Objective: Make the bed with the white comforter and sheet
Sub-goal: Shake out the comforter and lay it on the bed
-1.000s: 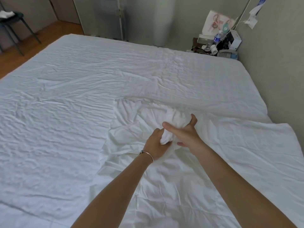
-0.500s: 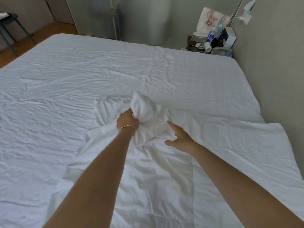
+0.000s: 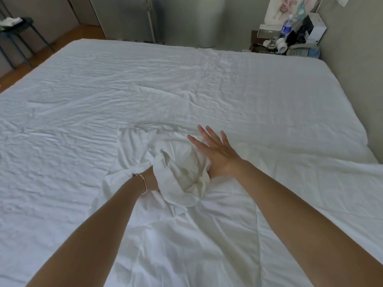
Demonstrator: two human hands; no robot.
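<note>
Left forearm: comes in from the lower left, a thin bracelet (image 3: 144,183) at the wrist.
Left hand (image 3: 153,180): mostly hidden behind the raised cloth; it appears to have hold of it, but how the fingers lie I cannot tell.
Bunched cloth (image 3: 182,177): a gathered lump of the white comforter (image 3: 207,235), standing up between the two hands (the left hand touches its left side, the right palm its right side).
Right hand (image 3: 217,154): fingers straight and spread apart, laid flat on the fabric just beyond and right of the lump, gripping nothing.
Key relation: the bunch lies between the wrists, nearer the left hand; the comforter's far edge runs left to right just past the right fingertips.
Likely next step: draw the bunch out and flatten it away from the body.
Sheet (image 3: 145,83): wrinkled, covers the mattress beyond.
Far corner: a cluttered nightstand (image 3: 290,44) by the wall.
</note>
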